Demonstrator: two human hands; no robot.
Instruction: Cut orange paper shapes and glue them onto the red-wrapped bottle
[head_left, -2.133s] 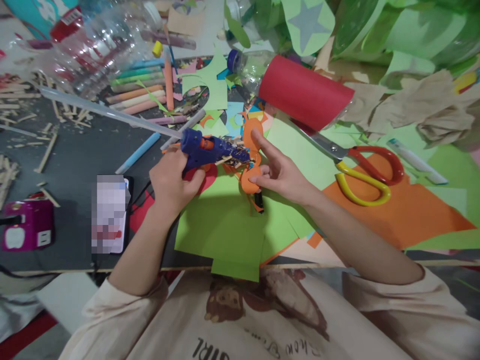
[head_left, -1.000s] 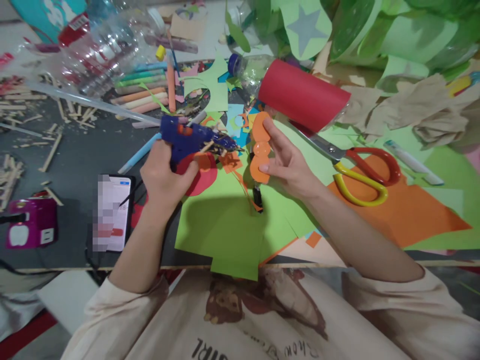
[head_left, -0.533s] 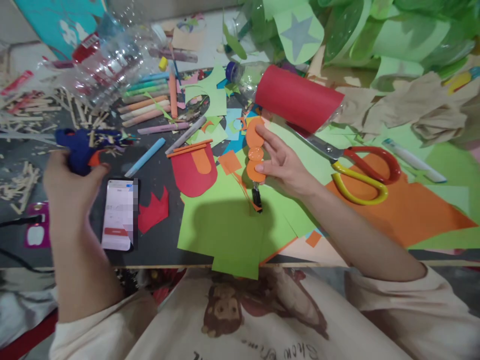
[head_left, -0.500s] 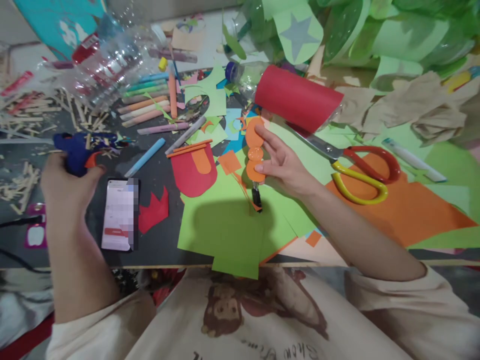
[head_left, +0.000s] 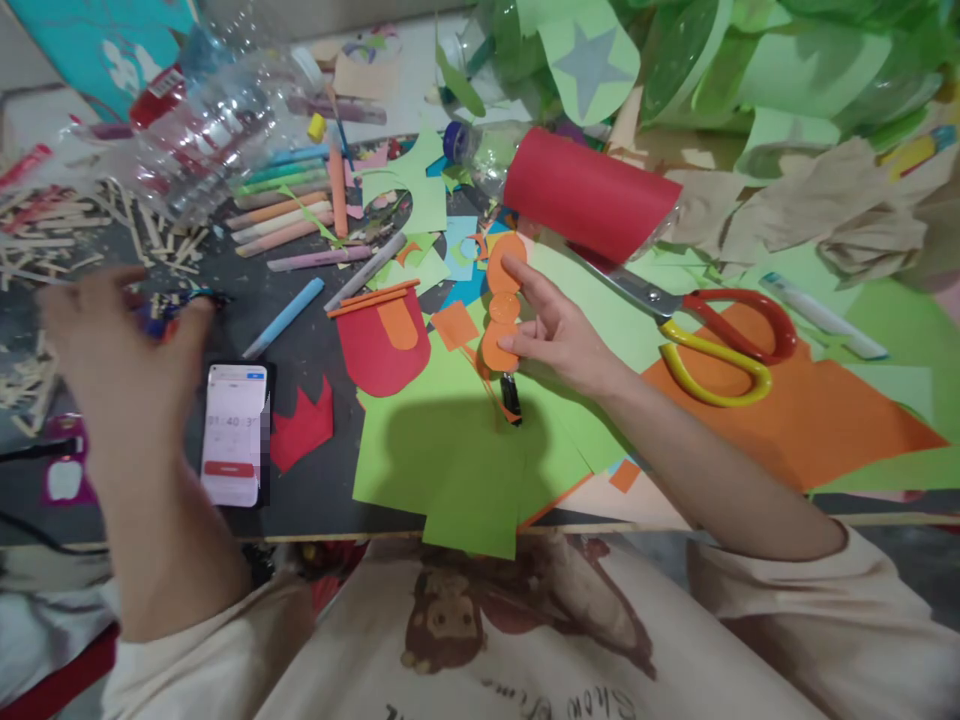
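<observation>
My right hand (head_left: 566, 340) pinches an orange paper piece made of rounded shapes (head_left: 504, 307), with its fingertips on the upper and lower rounds. Just below that piece lies a small black-handled tool (head_left: 511, 397). On the left, my left hand (head_left: 131, 350) is blurred, its thumb and fingers spread apart. Behind it, a dark blue object (head_left: 159, 312) is mostly hidden, with small bits around it. Between the hands lie a red paper pocket shape with orange strips (head_left: 379, 350) and a red paper crown (head_left: 304, 428).
A phone (head_left: 234, 430) lies beside my left wrist. Large scissors (head_left: 660, 300) and a red paper-wrapped bottle (head_left: 589, 190) are right of centre. Marker pens (head_left: 285, 215), wooden sticks and clear bottles crowd the back left. Green paper sheets (head_left: 465, 470) reach over the front table edge.
My left hand has lifted and opened from around the blue object, which now shows less. My right hand keeps its pinch on the orange piece. The whole view has shifted slightly.
</observation>
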